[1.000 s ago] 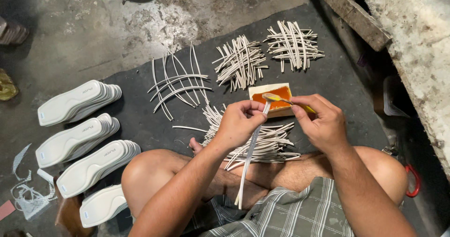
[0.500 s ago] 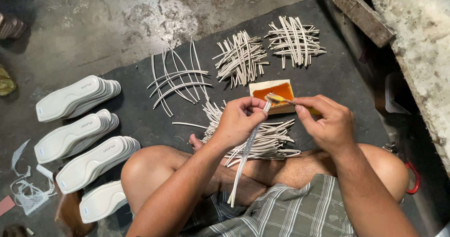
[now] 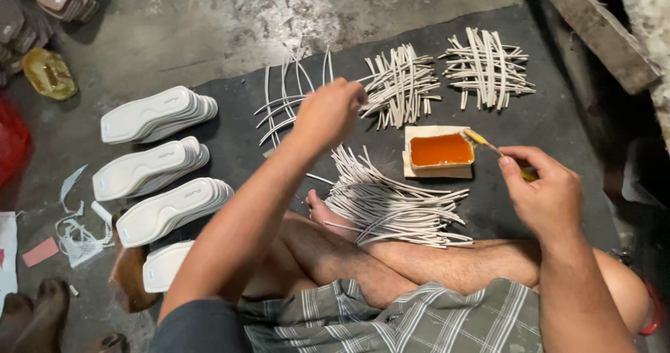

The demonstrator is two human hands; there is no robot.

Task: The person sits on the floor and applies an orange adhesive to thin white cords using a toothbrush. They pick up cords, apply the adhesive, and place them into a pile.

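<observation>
My left hand [image 3: 328, 112] reaches forward over a row of curved white strips [image 3: 283, 98] laid out on the dark mat [image 3: 558, 122]. Its fingers are curled, and I cannot see whether a strip is still in them. My right hand [image 3: 544, 192] holds a yellow-handled brush [image 3: 483, 141], whose tip is at the right edge of a small tray of orange glue [image 3: 441, 150]. A loose pile of white strips [image 3: 391, 206] lies against my crossed legs, between the two hands.
Two crossed bundles of white strips [image 3: 401, 81] [image 3: 488, 67] lie at the far side of the mat. Several stacks of white insoles [image 3: 157, 112] [image 3: 171, 206] sit at the left. A wooden plank [image 3: 593, 32] runs along the upper right. Scraps [image 3: 77, 234] litter the concrete floor.
My left hand carried the long strip away from the brush and out to the spread row of strips. The right hand with the brush drew back to the right of the glue tray.
</observation>
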